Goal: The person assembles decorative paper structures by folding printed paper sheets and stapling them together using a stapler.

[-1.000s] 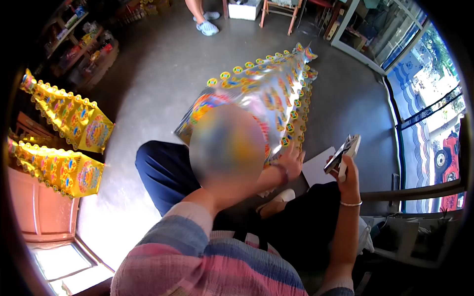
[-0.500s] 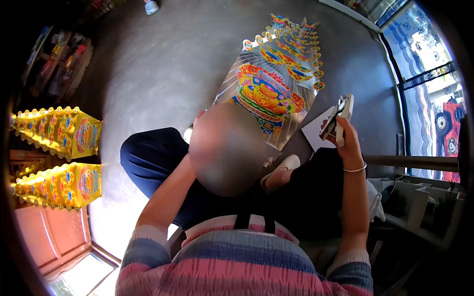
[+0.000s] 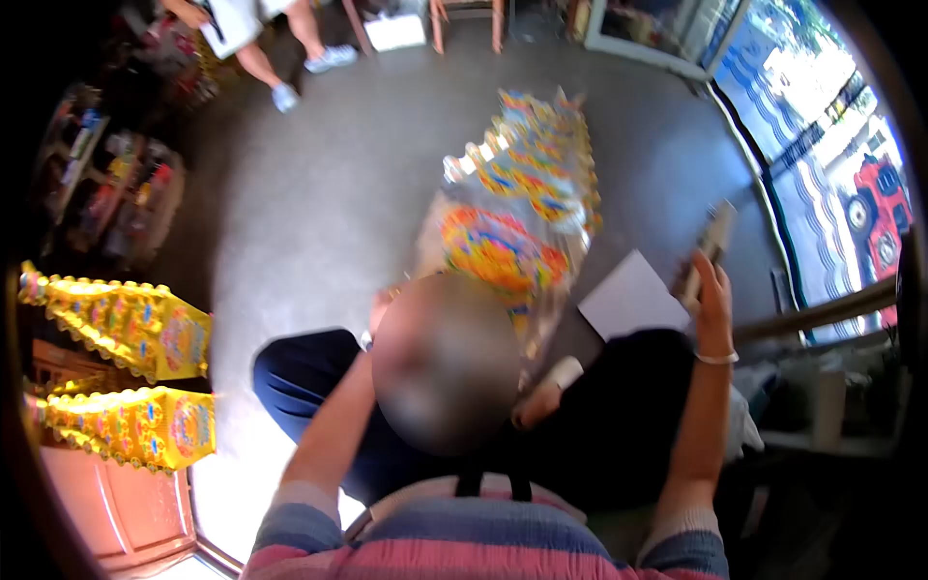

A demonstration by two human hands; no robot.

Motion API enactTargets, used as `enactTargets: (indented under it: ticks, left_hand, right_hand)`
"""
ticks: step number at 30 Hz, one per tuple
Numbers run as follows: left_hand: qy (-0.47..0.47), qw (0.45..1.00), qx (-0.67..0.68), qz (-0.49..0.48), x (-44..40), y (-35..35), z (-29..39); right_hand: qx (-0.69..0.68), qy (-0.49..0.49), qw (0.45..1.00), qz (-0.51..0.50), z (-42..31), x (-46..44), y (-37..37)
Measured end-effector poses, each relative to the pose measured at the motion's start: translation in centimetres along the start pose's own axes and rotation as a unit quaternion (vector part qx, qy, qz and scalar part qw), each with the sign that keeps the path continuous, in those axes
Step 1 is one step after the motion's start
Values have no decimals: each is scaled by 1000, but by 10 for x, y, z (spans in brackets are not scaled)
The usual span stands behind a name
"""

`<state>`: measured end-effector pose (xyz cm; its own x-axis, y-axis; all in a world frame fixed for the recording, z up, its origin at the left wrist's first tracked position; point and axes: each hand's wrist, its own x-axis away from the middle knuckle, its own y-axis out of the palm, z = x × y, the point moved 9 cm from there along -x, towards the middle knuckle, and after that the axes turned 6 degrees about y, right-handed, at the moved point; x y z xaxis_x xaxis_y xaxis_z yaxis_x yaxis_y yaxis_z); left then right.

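Observation:
A silver tower-shaped paper decoration (image 3: 541, 208) with a bright printed front and scalloped edges stands before my knees, narrowing away from me. My left hand (image 3: 383, 307) is at its near left side. A blurred round patch hides most of those fingers, so their grip does not show. Raised over my right knee, my right hand (image 3: 713, 300) is closed around a pale hand-held stapler (image 3: 715, 232), which is smeared by motion. The stapler is apart from the decoration. A white sheet (image 3: 635, 298) lies on the floor between them.
Two yellow tower-shaped decorations (image 3: 184, 343) stand at the left, near shelves of goods (image 3: 126, 188). Another person's legs (image 3: 261, 63) are at the upper left. A stool (image 3: 467, 24) is at the back. Glass doors (image 3: 773, 126) and a bar (image 3: 822, 314) are on the right.
The view has tilted up, so the scene sits lower and the other person's legs show more. My right hand still holds the stapler, now turned more on edge and farther from the decoration.

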<state>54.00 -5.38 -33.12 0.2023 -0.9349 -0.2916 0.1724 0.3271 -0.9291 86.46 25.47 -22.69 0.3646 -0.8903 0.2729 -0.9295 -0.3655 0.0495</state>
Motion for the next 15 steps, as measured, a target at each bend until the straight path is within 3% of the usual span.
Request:
enactTargets:
  ticks: [1, 3, 5, 9, 12, 15]
  left_hand:
    - [-40, 997, -56, -32, 0, -1, -3]
    - [-111, 981, -137, -86, -4, -4, -9]
    - [-95, 990, -99, -40, -3, -4, -14]
    - [-30, 996, 41, 69, 0, -3, -35]
    - [-14, 988, 112, 105, -4, 1, -57]
    - [-34, 997, -10, 67, -21, 0, -63]
  right_hand:
    - [131, -69, 985, 87, -13, -7, -26]
    - [352, -153, 909, 162, -5, -17, -56]
    - [510, -182, 813, 216, 24, -30, -82]
    - [569, -42, 814, 111, 166, -62, -91]
    - [573, 28, 816, 74, 226, -72, -94]
    - [572, 57, 816, 65, 259, -83, -100]
